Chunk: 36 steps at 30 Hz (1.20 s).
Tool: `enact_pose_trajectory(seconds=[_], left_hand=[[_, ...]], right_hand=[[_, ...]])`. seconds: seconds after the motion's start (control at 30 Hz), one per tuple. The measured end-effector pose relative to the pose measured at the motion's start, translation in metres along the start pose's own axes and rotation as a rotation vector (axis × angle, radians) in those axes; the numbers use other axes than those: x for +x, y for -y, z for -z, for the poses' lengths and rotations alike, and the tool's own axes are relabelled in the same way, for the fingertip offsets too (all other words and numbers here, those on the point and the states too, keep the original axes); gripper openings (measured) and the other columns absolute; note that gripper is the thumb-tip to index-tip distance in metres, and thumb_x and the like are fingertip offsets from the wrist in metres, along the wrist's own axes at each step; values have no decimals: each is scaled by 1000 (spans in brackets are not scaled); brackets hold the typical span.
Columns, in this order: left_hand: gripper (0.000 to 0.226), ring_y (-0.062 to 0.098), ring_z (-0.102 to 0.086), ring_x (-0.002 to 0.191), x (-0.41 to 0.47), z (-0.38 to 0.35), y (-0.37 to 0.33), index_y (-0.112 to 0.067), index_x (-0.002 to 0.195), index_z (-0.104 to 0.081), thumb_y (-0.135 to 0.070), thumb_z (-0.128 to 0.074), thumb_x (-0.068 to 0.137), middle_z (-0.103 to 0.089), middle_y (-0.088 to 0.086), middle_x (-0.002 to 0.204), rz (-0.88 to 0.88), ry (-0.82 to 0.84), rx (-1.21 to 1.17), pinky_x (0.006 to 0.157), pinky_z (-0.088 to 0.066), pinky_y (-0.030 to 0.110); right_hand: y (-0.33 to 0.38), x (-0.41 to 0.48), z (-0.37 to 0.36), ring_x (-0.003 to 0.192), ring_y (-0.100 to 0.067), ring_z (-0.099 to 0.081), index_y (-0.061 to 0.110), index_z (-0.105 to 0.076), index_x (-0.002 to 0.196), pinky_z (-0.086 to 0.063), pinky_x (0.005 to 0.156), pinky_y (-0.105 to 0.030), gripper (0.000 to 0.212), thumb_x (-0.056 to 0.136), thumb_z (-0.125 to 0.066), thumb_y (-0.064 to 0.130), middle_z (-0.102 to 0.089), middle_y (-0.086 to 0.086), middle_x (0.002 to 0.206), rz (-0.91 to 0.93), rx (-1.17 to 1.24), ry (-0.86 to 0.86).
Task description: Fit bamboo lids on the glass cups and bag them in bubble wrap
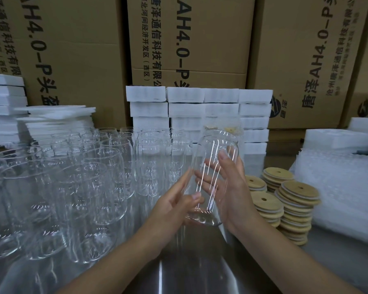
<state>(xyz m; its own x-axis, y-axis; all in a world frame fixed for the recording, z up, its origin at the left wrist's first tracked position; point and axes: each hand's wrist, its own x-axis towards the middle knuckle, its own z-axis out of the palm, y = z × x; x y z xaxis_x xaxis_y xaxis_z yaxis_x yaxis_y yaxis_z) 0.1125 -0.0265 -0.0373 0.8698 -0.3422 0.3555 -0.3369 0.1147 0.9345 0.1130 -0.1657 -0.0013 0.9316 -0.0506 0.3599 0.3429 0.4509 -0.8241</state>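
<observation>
We see a shiny metal table (196,272) carrying a crowd of empty glass cups (89,187) on its left. Stacks of bamboo lids (293,209) stand at right beside bubble wrap (344,194), with white foam blocks (185,109) behind.

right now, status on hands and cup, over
Left hand and right hand both grip one glass cup, held tilted. No lid on it. Bamboo lids stacked to its right, nothing between.
</observation>
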Motion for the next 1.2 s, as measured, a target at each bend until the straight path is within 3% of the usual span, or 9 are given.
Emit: enact_pose_trajectory(seconds=[0.17,0.23,0.3,0.4,0.53,0.67,0.9,1.07,1.2], left_hand=[[58,26,-71,99,1,2,-2,-68,126,-42,-65,-57,70,-71,-11,115,-15,28,-29,89,-56,46],[58,31,-72,91,6,1,-2,-65,130,-41,-64,-56,73,-71,-5,117,19,31,-70,76,-60,44],[50,31,-73,72,12,-3,-2,-55,134,-45,-60,-53,84,-76,7,96,96,-18,-134,57,-58,35],[34,26,-70,57,15,-4,-3,-53,126,-48,-57,-41,92,-73,18,77,179,-11,-257,50,-55,30],[56,27,-71,77,10,0,2,-52,125,-53,-58,-55,69,-70,21,108,139,87,-337,60,-56,33],[69,24,-71,86,7,3,6,-44,131,-50,-49,-70,65,-72,10,102,71,37,-230,62,-54,30],[89,28,-66,107,5,5,10,-29,137,-42,-29,-82,58,-64,16,119,12,19,-55,76,-55,34],[100,18,-63,112,4,3,12,-40,134,-37,-33,-86,47,-64,2,123,7,-76,-2,83,-57,35],[90,12,-62,110,6,6,13,-43,123,-43,-33,-86,45,-61,0,121,15,-180,20,74,-56,24]], right_hand=[[3,-1,0,90,-26,-72,32,-66,113,-58,59,-33,50,65,-70,46,-73,-7,105,-123,157,45],[4,-2,-1,89,-24,-72,36,-77,80,-58,59,-34,21,68,-64,49,-75,-4,96,-174,174,82],[4,-3,1,89,-23,-72,37,-76,69,-58,61,-33,22,71,-60,52,-76,-2,92,-181,172,118],[4,-1,3,90,-23,-72,35,-76,92,-58,60,-33,38,64,-66,58,-75,-5,97,-220,131,115],[2,-1,-3,94,-28,-71,29,-44,134,-58,64,-40,91,53,-80,52,-69,-9,115,-203,11,54],[0,-5,-8,98,-20,-70,37,-34,137,-57,70,-31,88,60,-77,43,-65,-3,119,-30,-194,34],[-2,-9,-8,92,1,-66,43,-20,139,-54,61,-16,98,58,-75,44,-54,3,124,97,-419,104],[4,-9,-7,126,-2,-44,54,-11,142,-42,101,-30,94,62,-52,85,-41,17,142,110,-827,188],[33,3,11,136,-7,-30,36,-44,138,-28,112,-36,81,77,-21,84,-36,11,147,282,-1263,51]])
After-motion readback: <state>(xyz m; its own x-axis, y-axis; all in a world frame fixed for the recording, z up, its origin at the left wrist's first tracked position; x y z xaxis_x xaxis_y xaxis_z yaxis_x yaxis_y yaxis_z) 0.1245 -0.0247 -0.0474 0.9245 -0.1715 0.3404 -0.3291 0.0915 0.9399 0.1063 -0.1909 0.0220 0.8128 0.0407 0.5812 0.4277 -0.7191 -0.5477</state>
